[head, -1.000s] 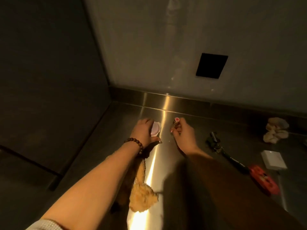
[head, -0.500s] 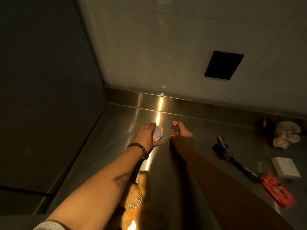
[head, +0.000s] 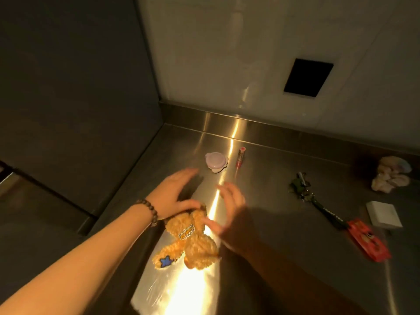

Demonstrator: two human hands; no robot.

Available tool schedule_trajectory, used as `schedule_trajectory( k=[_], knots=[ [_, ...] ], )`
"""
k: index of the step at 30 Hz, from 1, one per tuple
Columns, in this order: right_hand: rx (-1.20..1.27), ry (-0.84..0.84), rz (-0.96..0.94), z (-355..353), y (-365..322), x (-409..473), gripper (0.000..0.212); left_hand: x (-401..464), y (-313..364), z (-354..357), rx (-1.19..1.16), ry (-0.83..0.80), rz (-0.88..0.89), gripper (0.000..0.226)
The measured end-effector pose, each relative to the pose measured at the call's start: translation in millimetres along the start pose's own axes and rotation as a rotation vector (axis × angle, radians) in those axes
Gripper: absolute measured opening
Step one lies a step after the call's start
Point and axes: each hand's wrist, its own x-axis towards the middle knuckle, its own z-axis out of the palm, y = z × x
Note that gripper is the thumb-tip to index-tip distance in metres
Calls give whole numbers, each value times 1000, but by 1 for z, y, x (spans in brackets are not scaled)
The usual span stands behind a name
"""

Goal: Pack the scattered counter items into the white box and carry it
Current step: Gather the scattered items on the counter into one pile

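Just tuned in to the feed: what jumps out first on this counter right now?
The orange plush toy lies near the middle of the steel counter in a bright streak of glare, with the left hand and right hand spread open over it. Behind them a small lidded pot and a pink tube stand near the back edge. A red packet lies far right.

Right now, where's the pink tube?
In the head view the pink tube lies on the steel counter near the back wall, just right of the small lidded jar, beyond both hands.
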Motion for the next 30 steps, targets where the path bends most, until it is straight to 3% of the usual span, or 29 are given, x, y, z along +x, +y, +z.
schedule_trajectory(
  k=[4,7,10,13,16,21,25,30],
  knots=[
    [-154,-255,-193,17,-10,-56,93,-62,-3,12,129,-179,51,105],
    [-214,-417,-163,22,-7,-68,80,-79,-2,17,184,-196,14,102],
    [-194,-487,-134,20,-7,-63,65,-82,3,14,228,-110,-26,78],
    [-104,-431,-125,3,-6,-43,58,-74,13,8,182,-25,-60,64],
    [-25,-323,-94,-31,-10,1,57,-48,26,-17,84,162,-33,55],
    [59,-129,-65,-91,-15,113,59,46,43,-73,40,432,7,49],
    [147,-82,113,-109,10,188,58,129,42,-86,50,425,-75,41],
    [234,-148,298,-93,47,213,56,186,11,-60,68,267,-169,40]
  ],
)
